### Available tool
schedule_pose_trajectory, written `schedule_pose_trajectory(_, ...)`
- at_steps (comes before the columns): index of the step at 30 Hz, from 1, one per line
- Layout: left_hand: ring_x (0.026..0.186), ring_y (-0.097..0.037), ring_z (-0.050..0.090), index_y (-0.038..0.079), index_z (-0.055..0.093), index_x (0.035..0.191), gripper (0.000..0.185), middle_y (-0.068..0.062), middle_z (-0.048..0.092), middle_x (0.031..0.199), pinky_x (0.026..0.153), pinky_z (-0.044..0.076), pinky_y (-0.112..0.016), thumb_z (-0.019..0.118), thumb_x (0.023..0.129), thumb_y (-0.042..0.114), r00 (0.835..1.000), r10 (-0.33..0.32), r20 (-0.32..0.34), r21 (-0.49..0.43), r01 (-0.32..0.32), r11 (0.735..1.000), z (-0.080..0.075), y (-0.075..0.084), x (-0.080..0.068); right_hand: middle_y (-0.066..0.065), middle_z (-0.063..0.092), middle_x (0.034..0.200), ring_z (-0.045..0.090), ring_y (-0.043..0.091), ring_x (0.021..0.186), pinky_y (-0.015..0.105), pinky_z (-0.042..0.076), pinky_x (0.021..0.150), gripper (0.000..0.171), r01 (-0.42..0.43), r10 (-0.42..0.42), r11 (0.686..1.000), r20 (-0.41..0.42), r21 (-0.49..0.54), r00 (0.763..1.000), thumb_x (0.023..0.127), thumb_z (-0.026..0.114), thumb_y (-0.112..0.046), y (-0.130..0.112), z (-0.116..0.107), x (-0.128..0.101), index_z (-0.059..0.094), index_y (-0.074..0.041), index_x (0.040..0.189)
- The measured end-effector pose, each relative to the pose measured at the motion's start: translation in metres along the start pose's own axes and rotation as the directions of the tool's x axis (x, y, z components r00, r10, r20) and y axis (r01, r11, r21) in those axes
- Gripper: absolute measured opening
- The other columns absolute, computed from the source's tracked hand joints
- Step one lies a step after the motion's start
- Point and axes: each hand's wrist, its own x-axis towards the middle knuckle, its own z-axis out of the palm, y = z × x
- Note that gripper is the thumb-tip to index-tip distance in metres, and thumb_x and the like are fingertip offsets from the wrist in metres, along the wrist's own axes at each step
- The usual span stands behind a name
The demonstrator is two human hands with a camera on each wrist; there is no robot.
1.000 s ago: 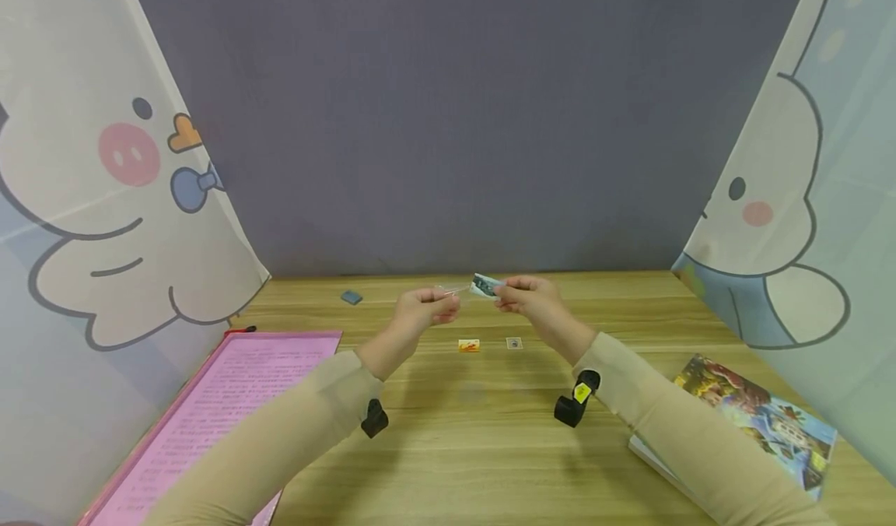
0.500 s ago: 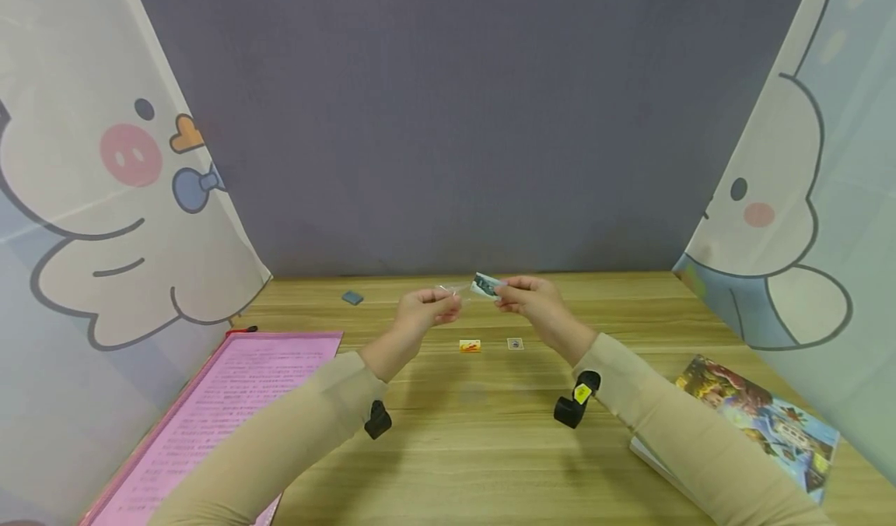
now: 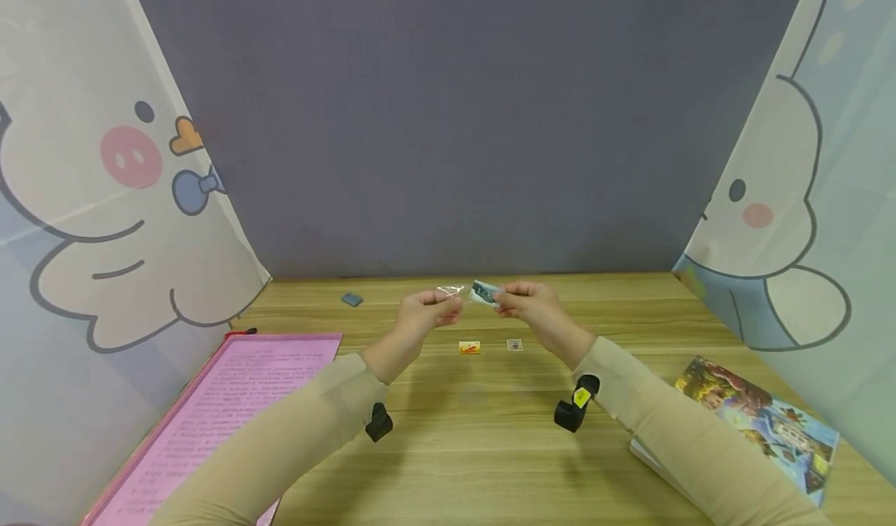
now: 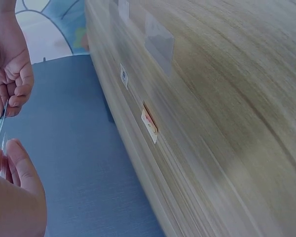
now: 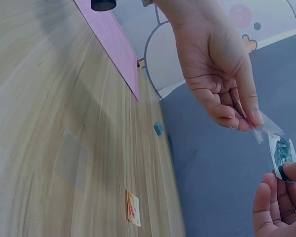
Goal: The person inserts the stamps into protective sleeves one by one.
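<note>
Stamp [image 3: 484, 292] and clear sleeve [image 3: 451, 290] are held above the wooden worktop [image 3: 490, 448], just apart. Left of them lies a pink document folder [image 3: 210, 417]; at right, a picture book [image 3: 759, 421]. Left hand [image 3: 428, 308] grip pinches the sleeve; right hand [image 3: 525, 302] grip pinches the stamp. Below on the worktop: orange stamp [image 3: 470, 347], small grey stamp [image 3: 514, 345]. Grey eraser [image 3: 351, 299] lies far left.

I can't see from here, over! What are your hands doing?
Left hand pinches a clear sleeve. Right hand pinches a small card, raised above the table. Nothing between them.
</note>
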Motion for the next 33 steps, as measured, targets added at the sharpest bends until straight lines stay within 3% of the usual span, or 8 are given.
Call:
schedule_pose_trajectory(10,0.081,-0.027,0.062,-0.002,0.064,0.091,0.024,-0.010,0.065,0.081,0.079,0.050,-0.039,0.069,0.075,0.015,1.000,-0.017,0.007,0.000,0.017,1.000,0.0007,0.0005,0.0002,0.009,0.060,0.085,0.058,0.017,0.072,0.039,0.049,0.079,0.026,0.036,-0.037,0.997,-0.017,-0.074,0.999,0.081,0.064,-0.012,0.0026,-0.0002,-0.0014,0.057,0.007,0.097)
schedule_pose_trajectory(17,0.090,-0.037,0.058,-0.007,0.061,0.093,0.025,-0.016,0.064,0.087,0.083,0.047,-0.043,0.067,0.078,0.012,0.999,-0.030,0.024,0.009,0.030,1.000,0.0008,0.0064,-0.0036,0.007,0.061,0.083,0.058,0.021,0.075,0.029,0.051,0.070,0.025,0.029,-0.031,0.996,-0.018,-0.088,0.999,0.080,0.065,-0.013,0.0022,0.0002,-0.0033,0.058,0.005,0.096)
schedule_pose_trajectory(22,0.085,-0.032,0.061,-0.009,0.060,0.093,0.025,-0.020,0.063,0.091,0.082,0.048,-0.042,0.066,0.078,0.010,1.000,-0.022,0.019,0.008,0.022,1.000,0.0014,0.0074,-0.0053,0.006,0.061,0.082,0.058,0.017,0.072,0.027,0.050,0.069,0.026,0.033,-0.033,0.996,-0.007,-0.084,0.999,0.081,0.064,-0.014,0.0032,0.0001,-0.0041,0.058,0.005,0.097)
schedule_pose_trajectory(30,0.086,-0.035,0.060,-0.005,0.063,0.088,0.021,-0.013,0.065,0.083,0.079,0.050,-0.040,0.069,0.076,0.012,1.000,0.004,-0.009,-0.001,-0.004,1.000,0.0022,-0.0002,-0.0008,0.007,0.061,0.081,0.057,0.018,0.073,0.031,0.050,0.072,0.027,0.039,-0.038,0.995,0.004,-0.097,0.999,0.080,0.065,-0.015,0.0062,-0.0004,-0.0024,0.058,0.005,0.097)
schedule_pose_trajectory(33,0.079,-0.030,0.062,-0.004,0.063,0.086,0.019,-0.011,0.064,0.080,0.075,0.052,-0.035,0.069,0.075,0.011,1.000,0.004,-0.019,0.003,-0.004,1.000,0.0029,-0.0002,-0.0006,0.012,0.061,0.086,0.057,0.018,0.074,0.033,0.050,0.075,0.027,0.035,-0.033,0.993,0.016,-0.112,0.999,0.081,0.064,-0.015,0.0035,0.0003,-0.0045,0.058,0.006,0.097)
